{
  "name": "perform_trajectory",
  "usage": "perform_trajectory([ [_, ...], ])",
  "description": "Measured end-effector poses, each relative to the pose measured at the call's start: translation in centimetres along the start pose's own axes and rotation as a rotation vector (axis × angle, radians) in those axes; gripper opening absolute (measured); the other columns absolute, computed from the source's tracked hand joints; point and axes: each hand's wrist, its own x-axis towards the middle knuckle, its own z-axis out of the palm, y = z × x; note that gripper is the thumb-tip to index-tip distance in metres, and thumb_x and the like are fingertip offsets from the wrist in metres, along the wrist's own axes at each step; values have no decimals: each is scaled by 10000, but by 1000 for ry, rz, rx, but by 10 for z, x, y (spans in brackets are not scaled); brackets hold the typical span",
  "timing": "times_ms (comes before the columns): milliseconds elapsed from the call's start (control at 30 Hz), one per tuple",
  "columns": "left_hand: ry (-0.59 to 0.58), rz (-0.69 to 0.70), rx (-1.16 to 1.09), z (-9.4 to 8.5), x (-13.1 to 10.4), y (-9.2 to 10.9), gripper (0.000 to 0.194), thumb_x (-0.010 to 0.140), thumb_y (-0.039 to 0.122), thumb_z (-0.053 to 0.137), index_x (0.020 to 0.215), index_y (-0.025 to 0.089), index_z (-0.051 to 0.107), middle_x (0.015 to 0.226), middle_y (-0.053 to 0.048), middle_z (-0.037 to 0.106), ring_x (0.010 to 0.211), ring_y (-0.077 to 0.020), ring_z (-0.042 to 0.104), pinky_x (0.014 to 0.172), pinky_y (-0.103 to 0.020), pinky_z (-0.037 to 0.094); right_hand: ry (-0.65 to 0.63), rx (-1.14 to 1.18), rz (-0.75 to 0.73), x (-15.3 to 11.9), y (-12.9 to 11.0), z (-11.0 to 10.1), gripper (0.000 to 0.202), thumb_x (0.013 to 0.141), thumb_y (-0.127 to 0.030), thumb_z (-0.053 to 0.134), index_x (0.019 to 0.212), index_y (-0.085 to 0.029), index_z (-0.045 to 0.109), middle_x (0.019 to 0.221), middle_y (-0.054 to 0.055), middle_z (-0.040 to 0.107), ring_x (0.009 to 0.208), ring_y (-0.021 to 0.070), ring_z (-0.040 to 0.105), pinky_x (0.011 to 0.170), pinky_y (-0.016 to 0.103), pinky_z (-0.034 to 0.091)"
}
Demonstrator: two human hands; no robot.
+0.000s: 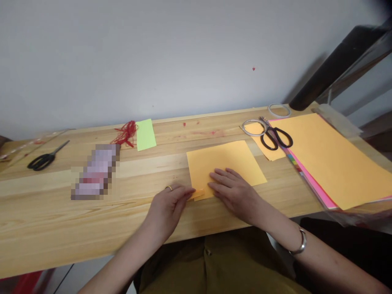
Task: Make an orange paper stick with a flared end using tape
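The orange sheet lies flat on the wooden table, a small orange strip over its near-left corner. The left hand pinches the strip between thumb and fingers; the right hand rests spread on the sheet, gripping nothing. Should that palm lift or slide, the sheet could skew and the strip crease (it looks thin). Black-handled scissors lie beyond, to the right.
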Motion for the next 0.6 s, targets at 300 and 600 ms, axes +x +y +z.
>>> perform_trajectory([
  [300, -9, 22, 53, -3, -3, -2, 259, 861, 241, 436, 912, 241, 690, 900, -22, 718, 810, -168, 663, 706, -295, 527, 19, 116, -42, -3, -8, 3, 374, 843, -32, 420, 1151, -165, 586, 1186, 101, 605, 1197, 212, 486, 1037, 437, 384],
  [600, 23, 77, 107, -3, -10, -9, 257, 855, 187, 441, 930, 242, 681, 913, -23, 702, 825, -161, 654, 717, -290, 527, 61, 196, -67, -1, -11, 6, 347, 849, -38, 396, 1100, -156, 606, 1061, 120, 614, 1114, 211, 507, 965, 434, 446],
])
